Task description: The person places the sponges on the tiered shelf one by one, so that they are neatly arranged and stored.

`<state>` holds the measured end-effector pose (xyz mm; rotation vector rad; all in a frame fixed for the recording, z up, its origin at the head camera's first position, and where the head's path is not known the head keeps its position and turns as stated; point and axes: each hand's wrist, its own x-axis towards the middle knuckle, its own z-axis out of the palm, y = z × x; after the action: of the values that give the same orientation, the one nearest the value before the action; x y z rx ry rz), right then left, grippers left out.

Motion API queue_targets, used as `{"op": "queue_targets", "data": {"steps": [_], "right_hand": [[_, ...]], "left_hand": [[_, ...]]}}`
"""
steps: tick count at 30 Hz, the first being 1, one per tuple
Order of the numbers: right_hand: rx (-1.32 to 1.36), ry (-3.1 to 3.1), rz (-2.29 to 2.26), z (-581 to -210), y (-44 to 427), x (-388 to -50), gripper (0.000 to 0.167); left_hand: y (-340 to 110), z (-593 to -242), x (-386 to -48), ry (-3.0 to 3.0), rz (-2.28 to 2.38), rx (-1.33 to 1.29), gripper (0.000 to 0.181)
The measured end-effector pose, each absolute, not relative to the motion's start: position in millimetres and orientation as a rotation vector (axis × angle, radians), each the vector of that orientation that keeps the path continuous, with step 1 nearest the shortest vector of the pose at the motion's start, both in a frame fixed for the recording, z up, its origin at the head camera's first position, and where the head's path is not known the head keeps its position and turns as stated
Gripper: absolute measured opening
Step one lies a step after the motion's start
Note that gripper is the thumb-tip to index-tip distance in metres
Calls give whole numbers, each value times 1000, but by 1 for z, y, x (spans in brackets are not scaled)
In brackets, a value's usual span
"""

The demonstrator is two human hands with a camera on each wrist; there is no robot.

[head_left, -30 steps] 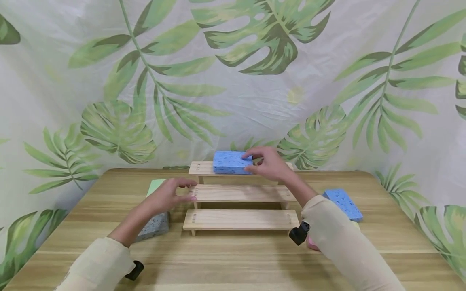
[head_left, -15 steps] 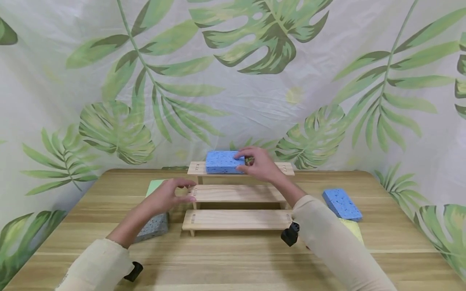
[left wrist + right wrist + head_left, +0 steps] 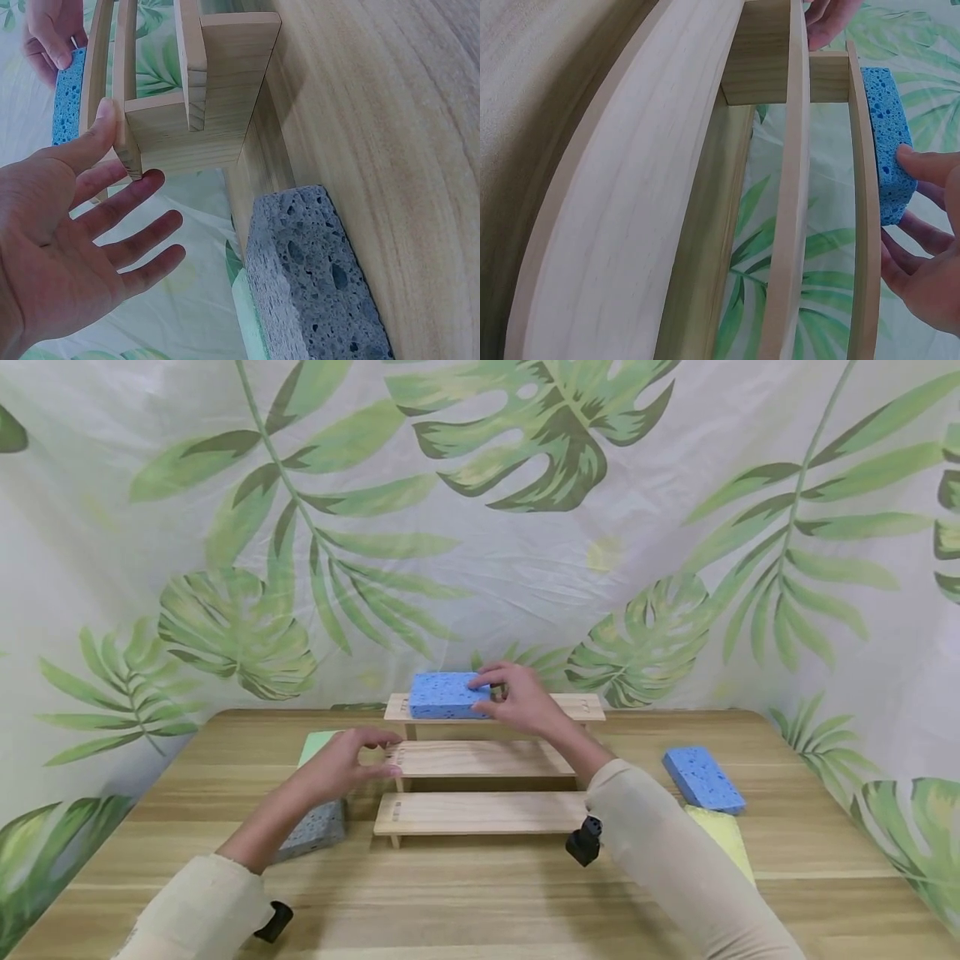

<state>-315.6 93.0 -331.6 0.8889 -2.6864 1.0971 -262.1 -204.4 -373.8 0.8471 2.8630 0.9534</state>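
Observation:
A three-tier wooden stand [image 3: 487,758] is in the middle of the table. On its top tier, towards the left end, lies a blue speckled sponge [image 3: 442,695]. My right hand [image 3: 517,697] pinches that sponge's right end; in the right wrist view the thumb is on one face of the sponge [image 3: 885,127] and the fingers are behind it. My left hand [image 3: 343,764] holds the left end of the middle tier. In the left wrist view, the thumb and index finger of the left hand [image 3: 82,232] are on either side of that board, the other fingers spread.
A grey sponge [image 3: 313,828] and a light green one [image 3: 315,745] lie left of the stand, partly behind the left hand. To the right are a second blue sponge [image 3: 703,779] and a yellow one [image 3: 723,837], partly covered by the right sleeve. A leaf-print cloth [image 3: 480,568] hangs behind the table.
My right hand has slid the blue sponge leftward along the top tier. The left hand keeps its place on the middle tier. More of the yellow sponge shows beside the right sleeve.

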Motion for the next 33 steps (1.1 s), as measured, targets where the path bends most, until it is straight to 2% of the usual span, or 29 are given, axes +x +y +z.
{"op": "queue_targets", "data": {"steps": [33], "right_hand": [[895, -2700, 1154, -331, 95, -314, 32]], "left_hand": [[-205, -375, -266, 2865, 958, 853, 48]]}}
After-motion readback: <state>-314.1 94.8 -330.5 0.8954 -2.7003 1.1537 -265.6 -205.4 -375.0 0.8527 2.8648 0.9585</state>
